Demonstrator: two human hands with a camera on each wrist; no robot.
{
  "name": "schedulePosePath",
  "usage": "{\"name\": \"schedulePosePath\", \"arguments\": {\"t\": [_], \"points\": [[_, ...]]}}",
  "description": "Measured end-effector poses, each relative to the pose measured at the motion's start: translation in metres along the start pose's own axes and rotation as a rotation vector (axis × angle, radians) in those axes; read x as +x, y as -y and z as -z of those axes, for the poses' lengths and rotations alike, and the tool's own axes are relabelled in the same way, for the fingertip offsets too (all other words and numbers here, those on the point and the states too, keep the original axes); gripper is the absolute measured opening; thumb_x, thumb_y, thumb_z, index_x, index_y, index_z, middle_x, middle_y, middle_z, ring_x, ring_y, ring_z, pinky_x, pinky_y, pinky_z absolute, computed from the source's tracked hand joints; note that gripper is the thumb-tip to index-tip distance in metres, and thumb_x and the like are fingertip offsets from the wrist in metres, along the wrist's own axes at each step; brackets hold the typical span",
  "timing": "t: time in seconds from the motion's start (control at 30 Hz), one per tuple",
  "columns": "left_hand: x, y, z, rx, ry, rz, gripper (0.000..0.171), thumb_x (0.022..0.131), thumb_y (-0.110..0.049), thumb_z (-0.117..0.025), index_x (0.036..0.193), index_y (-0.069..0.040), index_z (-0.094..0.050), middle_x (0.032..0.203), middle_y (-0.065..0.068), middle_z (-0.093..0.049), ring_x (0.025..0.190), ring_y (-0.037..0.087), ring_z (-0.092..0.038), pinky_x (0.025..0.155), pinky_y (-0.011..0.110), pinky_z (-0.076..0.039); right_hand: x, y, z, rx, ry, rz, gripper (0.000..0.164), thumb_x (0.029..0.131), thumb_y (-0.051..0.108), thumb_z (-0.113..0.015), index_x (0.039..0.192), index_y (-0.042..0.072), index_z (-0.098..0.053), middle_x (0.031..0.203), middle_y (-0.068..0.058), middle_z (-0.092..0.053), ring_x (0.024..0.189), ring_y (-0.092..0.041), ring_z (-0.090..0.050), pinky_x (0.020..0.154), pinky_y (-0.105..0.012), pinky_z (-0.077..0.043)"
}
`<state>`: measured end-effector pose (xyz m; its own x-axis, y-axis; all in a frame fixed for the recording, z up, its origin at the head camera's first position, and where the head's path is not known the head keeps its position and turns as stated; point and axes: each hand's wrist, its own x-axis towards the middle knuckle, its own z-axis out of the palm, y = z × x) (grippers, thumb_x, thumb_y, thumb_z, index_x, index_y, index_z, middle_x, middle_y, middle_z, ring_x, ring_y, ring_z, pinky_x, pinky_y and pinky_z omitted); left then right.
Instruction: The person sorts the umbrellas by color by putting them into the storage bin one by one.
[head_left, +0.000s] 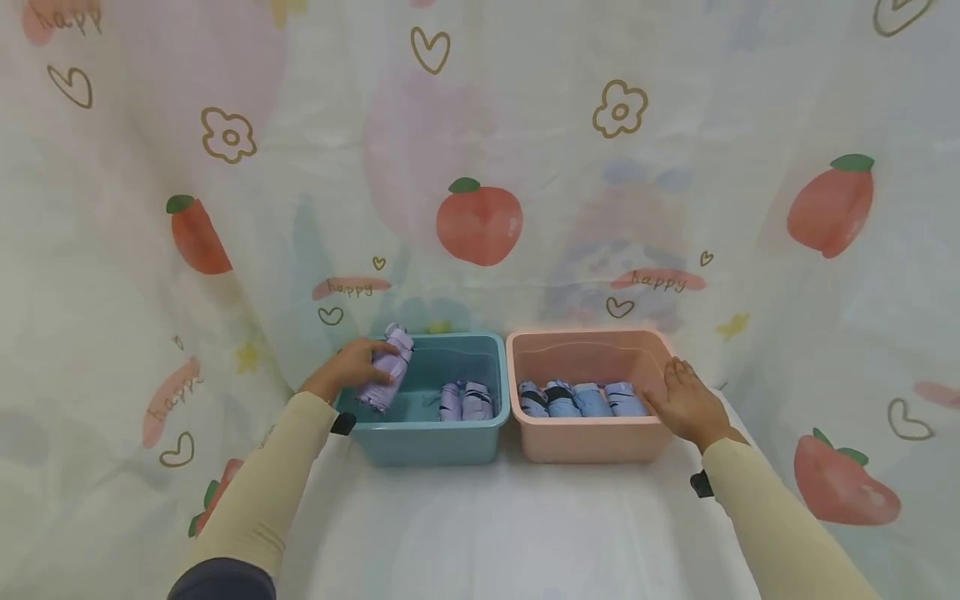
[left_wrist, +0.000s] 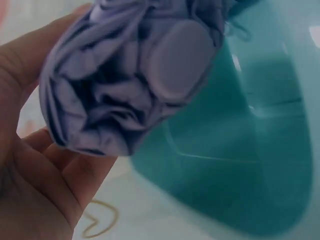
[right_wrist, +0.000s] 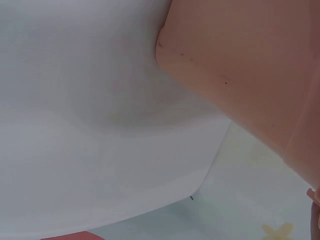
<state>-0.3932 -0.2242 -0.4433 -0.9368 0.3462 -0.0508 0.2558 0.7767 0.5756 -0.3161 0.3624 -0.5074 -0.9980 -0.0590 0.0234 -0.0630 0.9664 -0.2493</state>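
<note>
A folded lilac umbrella point(head_left: 387, 368) is gripped in my left hand point(head_left: 351, 368), tilted above the left part of the teal bin point(head_left: 427, 446). The left wrist view shows its gathered fabric point(left_wrist: 100, 100) and a smooth oval end cap point(left_wrist: 181, 60), with the thumb and fingers on either side. Two more lilac umbrellas point(head_left: 477, 402) stand side by side inside that bin, toward its right. At the right end of the pink bin point(head_left: 596, 442), my right hand point(head_left: 692, 404) rests on the rim with fingers extended. Several blue folded umbrellas point(head_left: 592, 401) are lined up in this pink bin.
Both bins stand side by side on a white-covered table point(head_left: 517, 525), a narrow gap between them. Behind and at the sides hangs a curtain point(head_left: 555, 150) printed with fruit, hearts and flowers. The table's right edge lies just beyond the pink bin.
</note>
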Motion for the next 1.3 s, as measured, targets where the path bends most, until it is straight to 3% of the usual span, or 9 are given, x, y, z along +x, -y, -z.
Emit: {"name": "schedulePosePath", "arguments": {"t": [0.13,0.23,0.37,0.47,0.63,0.8,0.9,1.1,1.3], "points": [[0.014,0.011,-0.013,0.071,0.124,0.029,0.047,0.079,-0.013,-0.082,0.123,-0.010,-0.069,0.119,0.013,-0.065,0.099,0.025,-0.060,0.085,0.042,-0.050,-0.002,0.001,-0.005,0.009,0.010,-0.011,0.101,0.095,0.069,-0.020,0.148,-0.016,-0.003,0.154,-0.035,-0.001,0.141,-0.050,0.000,0.110,-0.062,-0.005],[0.022,0.020,-0.020,0.167,0.194,0.061,0.043,0.078,-0.016,-0.082,0.121,-0.015,-0.071,0.127,0.009,-0.063,0.117,0.027,-0.054,0.099,0.053,-0.038,-0.005,0.001,-0.007,0.003,0.009,-0.023,0.102,0.095,0.069,-0.020,0.148,-0.016,-0.003,0.155,-0.034,-0.002,0.142,-0.049,-0.001,0.110,-0.062,-0.006],[0.031,0.027,-0.026,0.228,0.264,0.105,0.040,0.077,-0.020,-0.084,0.116,-0.021,-0.074,0.131,0.011,-0.060,0.121,0.031,-0.051,0.100,0.063,-0.029,-0.008,-0.001,-0.006,-0.011,0.007,-0.021,0.101,0.096,0.069,-0.021,0.148,-0.016,-0.004,0.155,-0.034,-0.003,0.142,-0.049,-0.002,0.110,-0.061,-0.007],[0.038,0.026,-0.028,0.202,0.305,0.134,0.040,0.078,-0.019,-0.083,0.117,-0.019,-0.074,0.134,0.015,-0.057,0.122,0.031,-0.051,0.100,0.059,-0.033,-0.006,0.000,-0.003,-0.020,-0.014,-0.010,0.100,0.096,0.068,-0.023,0.148,-0.016,-0.006,0.155,-0.034,-0.004,0.142,-0.049,-0.003,0.111,-0.061,-0.007],[0.049,0.030,-0.039,0.129,0.346,0.160,0.041,0.083,-0.014,-0.077,0.123,-0.015,-0.070,0.139,0.018,-0.052,0.126,0.031,-0.047,0.096,0.045,-0.045,-0.004,0.000,0.001,-0.043,-0.016,-0.023,0.099,0.096,0.068,-0.022,0.148,-0.016,-0.008,0.155,-0.034,-0.006,0.142,-0.049,-0.005,0.111,-0.061,-0.009],[0.049,0.024,-0.054,0.080,0.396,0.251,0.041,0.086,-0.005,-0.071,0.127,-0.010,-0.067,0.134,0.017,-0.056,0.115,0.028,-0.054,0.092,0.043,-0.048,-0.006,-0.001,0.005,-0.038,0.007,-0.027,0.100,0.096,0.068,-0.022,0.148,-0.016,-0.007,0.155,-0.034,-0.004,0.142,-0.048,-0.002,0.111,-0.060,-0.007],[0.056,0.029,-0.064,0.061,0.412,0.290,0.043,0.087,-0.002,-0.069,0.129,-0.008,-0.065,0.133,0.018,-0.056,0.112,0.031,-0.056,0.093,0.045,-0.047,-0.005,0.000,0.006,-0.037,0.012,-0.035,0.101,0.095,0.069,-0.021,0.148,-0.015,-0.006,0.155,-0.033,-0.003,0.142,-0.048,-0.001,0.112,-0.059,-0.005],[0.062,0.041,-0.083,0.023,0.402,0.285,0.048,0.085,-0.001,-0.069,0.132,-0.007,-0.062,0.134,0.019,-0.055,0.115,0.034,-0.056,0.096,0.050,-0.045,-0.005,0.001,0.006,-0.031,0.008,-0.047,0.101,0.095,0.070,-0.021,0.148,-0.015,-0.006,0.155,-0.033,-0.003,0.143,-0.048,-0.002,0.112,-0.059,-0.006],[0.062,0.050,-0.095,0.072,0.407,0.250,0.052,0.084,0.000,-0.069,0.134,-0.011,-0.062,0.135,0.017,-0.055,0.109,0.031,-0.056,0.096,0.052,-0.044,-0.007,0.003,0.004,-0.042,-0.011,-0.039,0.101,0.095,0.070,-0.022,0.148,-0.016,-0.010,0.155,-0.033,-0.007,0.143,-0.047,-0.004,0.112,-0.058,-0.008]]}}
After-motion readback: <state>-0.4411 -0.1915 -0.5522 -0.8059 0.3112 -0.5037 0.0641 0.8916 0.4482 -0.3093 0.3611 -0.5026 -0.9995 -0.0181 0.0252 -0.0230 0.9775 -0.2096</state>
